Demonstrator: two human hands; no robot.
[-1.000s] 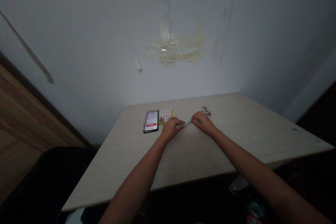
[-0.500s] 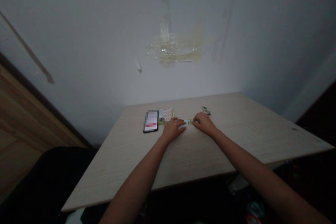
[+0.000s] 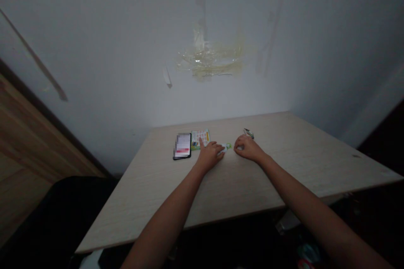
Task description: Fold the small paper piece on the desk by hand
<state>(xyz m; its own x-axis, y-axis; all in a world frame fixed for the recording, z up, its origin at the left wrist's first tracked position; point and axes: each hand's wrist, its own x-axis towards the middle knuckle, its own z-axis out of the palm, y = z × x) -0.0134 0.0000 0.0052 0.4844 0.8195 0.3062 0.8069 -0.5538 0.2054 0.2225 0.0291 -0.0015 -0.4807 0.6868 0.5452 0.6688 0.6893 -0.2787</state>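
My left hand [image 3: 211, 154] lies with fingers spread, its fingertips pressing on a small white and green slip of paper [image 3: 228, 146] on the table. Part of the slip is hidden under those fingers. My right hand [image 3: 248, 148] is just to the right of the slip's end, thumb and fingers pinched together, with a small gap to the paper. Whatever the pinch holds, if anything, is too small to make out. Behind the right hand lies a small folded green and white piece [image 3: 249, 133], partly covered by the hand.
A phone [image 3: 182, 146] with a lit, blurred screen lies left of my left hand. A printed sheet with a colourful grid [image 3: 201, 136] touches its right side. The pale wooden table [image 3: 233, 189] meets a wall [image 3: 126, 71] bearing tape remnants [image 3: 217, 61].
My right hand has drawn slightly to the right, away from the slip's end. My left thumb has shifted a little over the printed sheet; the slip stays put.
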